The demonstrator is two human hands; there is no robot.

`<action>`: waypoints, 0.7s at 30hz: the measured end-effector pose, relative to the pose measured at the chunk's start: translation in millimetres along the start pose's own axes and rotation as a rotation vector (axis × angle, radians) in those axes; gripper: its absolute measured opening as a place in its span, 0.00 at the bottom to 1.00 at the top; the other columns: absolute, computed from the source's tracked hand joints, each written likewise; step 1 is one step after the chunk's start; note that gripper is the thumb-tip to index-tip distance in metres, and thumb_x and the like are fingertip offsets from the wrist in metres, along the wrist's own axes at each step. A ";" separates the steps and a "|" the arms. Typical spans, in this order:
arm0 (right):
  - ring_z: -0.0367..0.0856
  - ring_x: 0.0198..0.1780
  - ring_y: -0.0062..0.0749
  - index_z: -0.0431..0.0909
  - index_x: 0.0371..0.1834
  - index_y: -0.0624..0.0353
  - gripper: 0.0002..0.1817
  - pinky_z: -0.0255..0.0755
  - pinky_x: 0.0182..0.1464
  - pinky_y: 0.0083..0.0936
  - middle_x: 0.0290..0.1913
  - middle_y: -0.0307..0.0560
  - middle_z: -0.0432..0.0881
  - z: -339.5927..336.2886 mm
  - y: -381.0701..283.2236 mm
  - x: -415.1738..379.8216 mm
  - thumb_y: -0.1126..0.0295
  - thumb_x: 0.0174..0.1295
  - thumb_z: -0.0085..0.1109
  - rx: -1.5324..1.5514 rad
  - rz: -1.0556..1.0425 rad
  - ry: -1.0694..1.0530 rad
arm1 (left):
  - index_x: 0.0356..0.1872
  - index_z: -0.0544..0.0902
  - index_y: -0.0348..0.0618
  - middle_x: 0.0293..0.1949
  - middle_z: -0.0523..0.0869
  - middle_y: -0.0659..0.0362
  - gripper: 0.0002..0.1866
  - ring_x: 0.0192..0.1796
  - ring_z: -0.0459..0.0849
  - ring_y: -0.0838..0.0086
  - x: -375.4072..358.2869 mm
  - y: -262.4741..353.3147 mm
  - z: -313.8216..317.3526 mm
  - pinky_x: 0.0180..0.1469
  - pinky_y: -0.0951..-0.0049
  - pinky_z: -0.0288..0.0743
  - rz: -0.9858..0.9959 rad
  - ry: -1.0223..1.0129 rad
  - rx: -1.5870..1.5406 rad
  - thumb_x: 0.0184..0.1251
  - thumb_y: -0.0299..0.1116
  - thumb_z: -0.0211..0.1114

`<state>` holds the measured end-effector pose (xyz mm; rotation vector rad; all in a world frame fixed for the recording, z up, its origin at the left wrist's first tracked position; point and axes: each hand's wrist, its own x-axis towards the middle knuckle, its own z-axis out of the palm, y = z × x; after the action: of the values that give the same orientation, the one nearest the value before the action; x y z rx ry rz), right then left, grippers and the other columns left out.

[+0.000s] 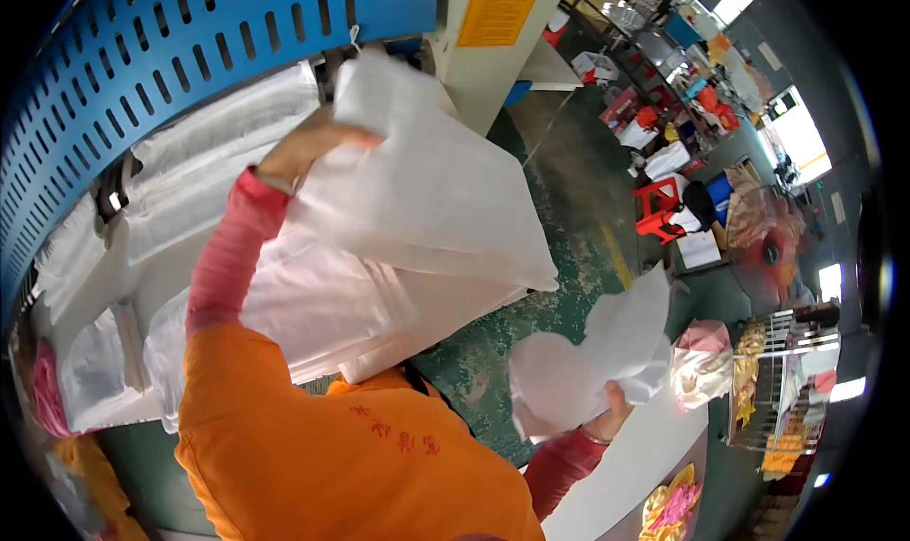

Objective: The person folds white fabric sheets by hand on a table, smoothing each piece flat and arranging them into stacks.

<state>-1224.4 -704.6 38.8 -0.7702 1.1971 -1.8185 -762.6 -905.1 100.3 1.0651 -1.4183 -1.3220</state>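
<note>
A large white cloth panel, blurred by motion at its top, spreads over the front of the work surface. My left hand grips its left edge, the fingers lying across the white material. Out to the right, my right hand pinches a smaller, crumpled white cloth piece, which hangs bent over the fingers. Below the large panel, a stack of folded white cloth lies close against my body.
A blue slotted machine guard arches over more white cloth. Beside it stands a beige post with a yellow notice. At right are a white tabletop, red stools, a fan and a metal rack.
</note>
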 end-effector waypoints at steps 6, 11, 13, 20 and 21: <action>0.71 0.51 0.40 0.62 0.56 0.66 0.30 0.67 0.52 0.31 0.50 0.51 0.71 59.8 17.4 113.6 0.76 0.44 0.56 -0.043 0.024 -0.206 | 0.45 0.78 0.39 0.44 0.80 0.57 0.18 0.46 0.77 0.76 118.2 54.7 77.2 0.51 0.76 0.69 0.007 -0.238 -0.036 0.54 0.36 0.63; 0.72 0.49 0.37 0.64 0.55 0.65 0.29 0.68 0.50 0.28 0.49 0.51 0.72 25.5 65.3 197.2 0.69 0.48 0.59 -0.365 0.014 -0.574 | 0.42 0.78 0.34 0.43 0.81 0.50 0.19 0.45 0.79 0.69 170.3 38.9 226.7 0.48 0.71 0.71 1.187 -0.482 0.274 0.51 0.37 0.62; 0.72 0.49 0.37 0.64 0.55 0.65 0.29 0.68 0.50 0.29 0.49 0.50 0.72 1.3 87.4 216.5 0.69 0.48 0.59 -0.375 0.155 -0.629 | 0.33 0.77 0.32 0.31 0.81 0.48 0.20 0.35 0.80 0.65 130.0 73.6 313.3 0.37 0.67 0.72 -0.056 -0.381 0.054 0.42 0.39 0.66; 0.71 0.49 0.37 0.64 0.55 0.65 0.29 0.68 0.50 0.29 0.49 0.50 0.72 -122.3 105.1 300.8 0.68 0.48 0.59 -0.318 0.600 -0.611 | 0.37 0.68 0.35 0.29 0.76 0.43 0.23 0.36 0.75 0.51 177.3 23.7 504.1 0.38 0.58 0.68 0.170 -0.355 0.155 0.43 0.37 0.65; 0.71 0.49 0.37 0.64 0.54 0.65 0.29 0.68 0.50 0.29 0.49 0.50 0.72 -136.0 103.6 318.3 0.67 0.48 0.59 -0.317 0.616 -0.595 | 0.34 0.69 0.33 0.29 0.77 0.44 0.22 0.35 0.76 0.53 194.0 22.6 523.3 0.37 0.59 0.68 0.240 -0.331 0.147 0.42 0.39 0.65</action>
<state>-1461.0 -945.9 -89.2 -0.9063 1.1524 -0.8265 -1316.6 -973.9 118.9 0.7603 -1.8516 -1.2722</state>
